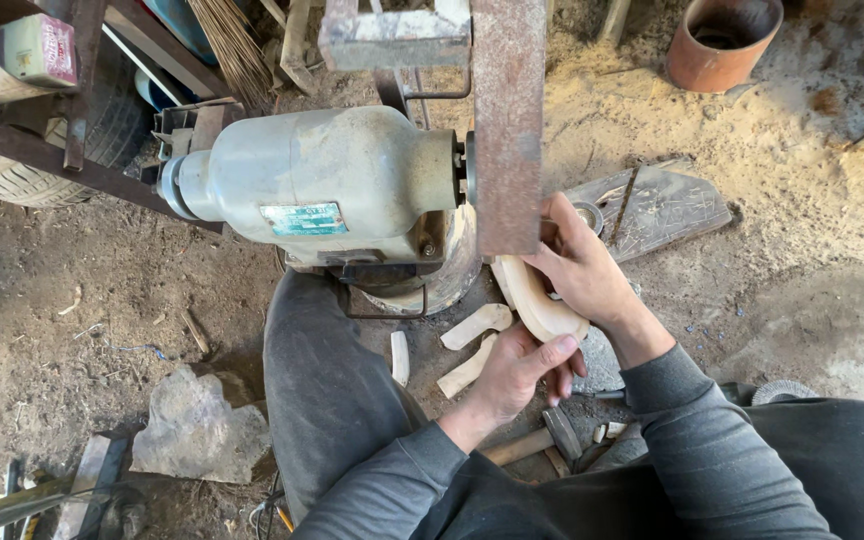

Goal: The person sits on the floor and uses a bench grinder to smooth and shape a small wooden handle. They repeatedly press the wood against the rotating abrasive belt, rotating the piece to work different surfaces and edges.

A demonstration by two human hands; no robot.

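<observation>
- Head view looks straight down at a dirt floor (82, 300), dark and packed at the left of the frame, pale with sawdust (782, 180) across the upper right.
- At centre, the left hand (517, 375) closes around the lower end of a curved pale wooden piece (532, 295), thumb laid over its edge.
- Just above, the right hand (582, 265) grips the upper part of the same piece, fingers wrapped over it beside a rusty vertical belt (508, 120).
- A grey-green electric motor (322, 180) fills the upper middle of the frame, mounted on a rusted metal frame (42, 150).
- Three smaller pale wood offcuts (472, 325) lie on the ground just left of the hands.
- A hammer (537, 440) rests below the left hand, between the person's dark-trousered knees.
- A flat grey stone (197, 430) sits at lower left; a scored grey slab (662, 205) lies right of the belt.
- A rust-coloured pipe section (722, 40) stands at the upper right, and a tyre (32, 170) lies at the upper left.
</observation>
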